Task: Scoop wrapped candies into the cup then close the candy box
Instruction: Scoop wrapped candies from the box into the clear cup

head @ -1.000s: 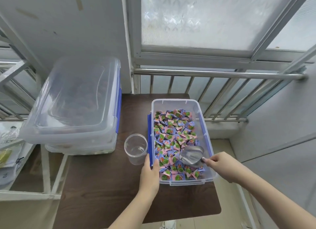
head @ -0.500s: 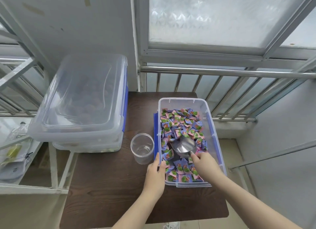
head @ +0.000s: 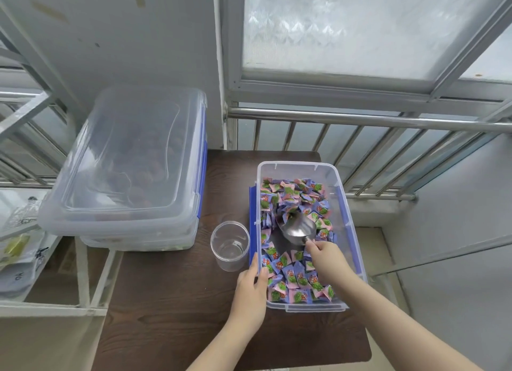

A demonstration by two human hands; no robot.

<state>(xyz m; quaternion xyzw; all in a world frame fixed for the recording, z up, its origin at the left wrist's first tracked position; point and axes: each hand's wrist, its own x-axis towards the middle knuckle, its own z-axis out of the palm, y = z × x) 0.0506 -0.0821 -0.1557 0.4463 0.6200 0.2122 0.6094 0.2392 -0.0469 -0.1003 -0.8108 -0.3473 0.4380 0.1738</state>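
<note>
An open clear candy box (head: 342, 204) with blue latches stands on the dark table and holds several pink, blue and green wrapped candies (head: 293, 279). My right hand (head: 327, 255) reaches into the box and grips the handle of a metal scoop (head: 297, 229), whose bowl is pushed into the candies in the box's middle. My left hand (head: 250, 287) holds the box's near-left rim. An empty clear cup (head: 230, 246) stands upright just left of the box.
Two stacked clear lidded boxes (head: 130, 171) sit on the table's left side, overhanging it. A metal railing (head: 360, 119) and window run behind. A white shelf (head: 50, 301) with bags lies to the left. The dark table (head: 166, 315) shows bare wood near me.
My right hand has pushed the scoop forward and left, from the box's near right into the candies at its middle. My left hand stays on the box rim.
</note>
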